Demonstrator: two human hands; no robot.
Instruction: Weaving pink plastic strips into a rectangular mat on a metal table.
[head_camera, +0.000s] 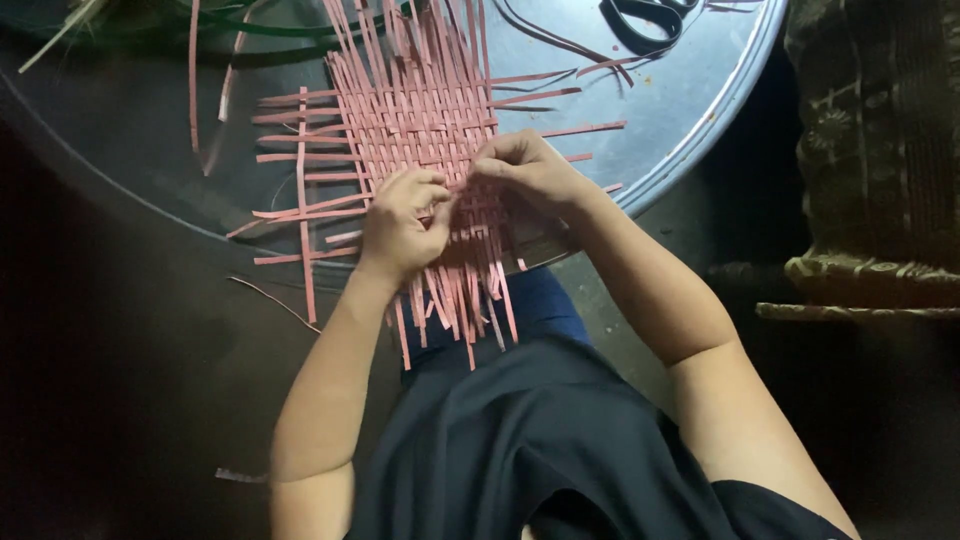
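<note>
Hands (400, 225) (525, 165) on pink woven mat (420, 110), round tray (690, 100).

A large round metal tray (690, 90) is serving as the work surface, its grey face filling the far half of the scene and its raised rim curving down the right side toward the near edge. A woven mat of pink strips (420, 120) is lying on it near the middle, with loose ends sticking out to the left and right and hanging over the near rim. A single pink strip (193, 80) is lying apart at the far left. Dark scissors (645, 20) are resting at the far right, with thin dark strips (545, 40) trailing beside them. Green strips (240, 25) are lying at the far left edge.
</note>
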